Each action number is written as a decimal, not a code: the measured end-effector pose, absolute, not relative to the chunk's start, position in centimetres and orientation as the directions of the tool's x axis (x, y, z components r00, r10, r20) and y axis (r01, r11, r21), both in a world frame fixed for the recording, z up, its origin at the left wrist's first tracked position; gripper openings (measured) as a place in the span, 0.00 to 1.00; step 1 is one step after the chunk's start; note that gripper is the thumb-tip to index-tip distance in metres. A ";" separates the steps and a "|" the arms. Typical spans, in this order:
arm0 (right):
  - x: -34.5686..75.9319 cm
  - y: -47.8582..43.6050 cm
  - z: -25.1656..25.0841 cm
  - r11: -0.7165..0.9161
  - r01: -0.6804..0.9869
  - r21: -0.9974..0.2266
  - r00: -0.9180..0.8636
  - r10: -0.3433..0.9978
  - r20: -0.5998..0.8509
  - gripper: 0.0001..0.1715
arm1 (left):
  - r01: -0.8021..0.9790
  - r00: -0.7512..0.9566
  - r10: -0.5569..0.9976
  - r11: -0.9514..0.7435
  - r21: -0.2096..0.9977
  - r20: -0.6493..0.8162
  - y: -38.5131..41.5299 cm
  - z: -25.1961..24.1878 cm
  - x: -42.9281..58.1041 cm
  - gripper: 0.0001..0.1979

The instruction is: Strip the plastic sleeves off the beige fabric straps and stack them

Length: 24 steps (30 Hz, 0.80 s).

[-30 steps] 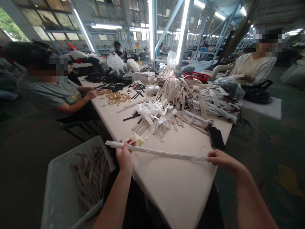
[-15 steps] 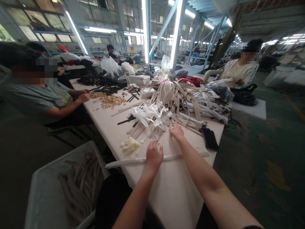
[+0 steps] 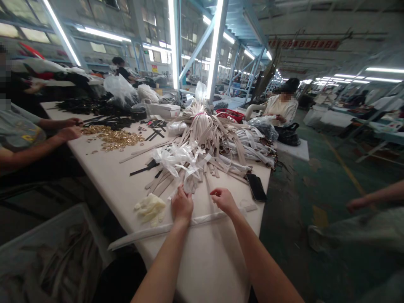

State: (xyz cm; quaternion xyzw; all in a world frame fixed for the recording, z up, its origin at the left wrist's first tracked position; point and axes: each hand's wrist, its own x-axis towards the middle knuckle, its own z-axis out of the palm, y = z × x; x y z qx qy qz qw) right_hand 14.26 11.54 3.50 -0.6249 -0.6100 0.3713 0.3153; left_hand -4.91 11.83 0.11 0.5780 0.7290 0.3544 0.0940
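Note:
My left hand [image 3: 182, 205] is closed at the near edge of a heap of clear plastic wrap [image 3: 175, 157], its fingers on a crumpled end of it. My right hand [image 3: 224, 200] is beside it, thumb and fingertips pinched on the end of a thin beige strap [image 3: 208, 183] that runs back to the pile. Under my wrists, a long strip wrapped in white film [image 3: 142, 234] lies across the table. A crumpled pale yellow glove-like piece [image 3: 150, 208] rests left of my left hand. Beyond is a large tied bundle of beige straps [image 3: 202, 126].
A black phone [image 3: 256, 187] lies near the table's right edge. Gold metal rings [image 3: 115, 138] are heaped at left, by a co-worker's hands [image 3: 70, 128]. A bin of straps [image 3: 57, 261] stands lower left. At right, a passing person's arm [image 3: 375, 197] shows.
My left hand has moved forward onto the plastic wrap. My right hand has drawn back toward me with the strap's end. The view has turned right, and a passing person appears.

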 end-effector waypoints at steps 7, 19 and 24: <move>16.5 1.3 16.2 0.077 0.054 -0.996 -0.406 0.913 0.049 0.20 | 0.623 -0.444 0.853 0.074 0.779 0.275 12.5 0.0 -5.4 0.20; 11.7 6.1 10.1 -0.092 -0.037 -0.995 -0.039 0.995 -0.091 0.21 | 0.658 -0.401 0.770 -0.134 0.741 0.496 10.5 1.4 -6.1 0.02; 8.1 6.3 1.6 -0.346 -0.142 -0.927 -0.087 0.938 -0.336 0.26 | 0.632 -0.211 0.813 -0.310 0.710 0.543 4.4 2.5 -5.2 0.04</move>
